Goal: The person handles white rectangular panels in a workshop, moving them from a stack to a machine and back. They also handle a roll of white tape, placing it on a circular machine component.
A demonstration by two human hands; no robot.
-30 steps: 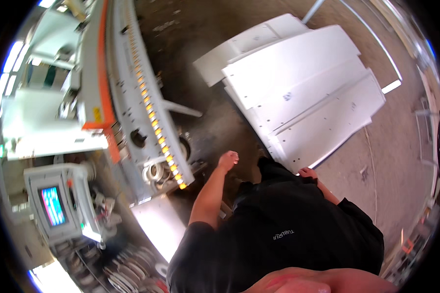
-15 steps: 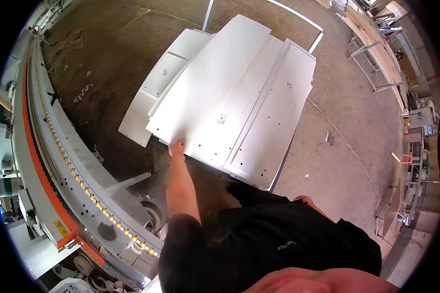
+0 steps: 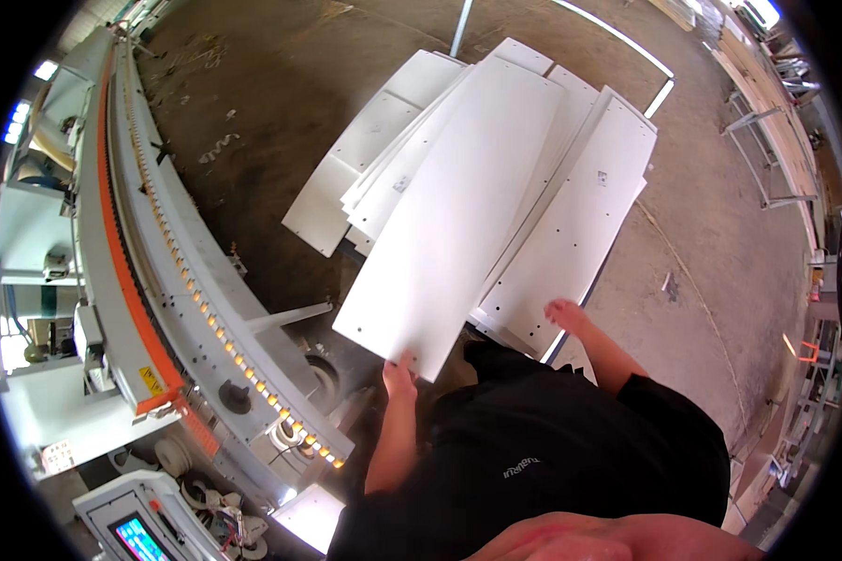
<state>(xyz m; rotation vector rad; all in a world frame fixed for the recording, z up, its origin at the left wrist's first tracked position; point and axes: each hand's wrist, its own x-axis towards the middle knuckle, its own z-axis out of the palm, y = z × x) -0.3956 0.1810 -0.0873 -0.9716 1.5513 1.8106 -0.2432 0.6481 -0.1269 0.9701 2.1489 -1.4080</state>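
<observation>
While the left hand (image 3: 399,381), lower centre of frame, has its grip closed on the near end of a long white panel (image 3: 458,196), the panel slants across the white panel stack (image 3: 575,215) mid-frame, near end overhanging. Right hand (image 3: 563,314) right of centre, by the stack's near right edge; fingers curled, blurred, grip opening and contact can't be told. Orange-trimmed machine (image 3: 166,290) along left.

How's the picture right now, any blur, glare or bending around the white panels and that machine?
Head view: the machine's orange strip bows from fisheye distortion; head view: the top white panel is bright and washed out; head view: the right hand looks slightly blurred; head view: corners go black.
</observation>
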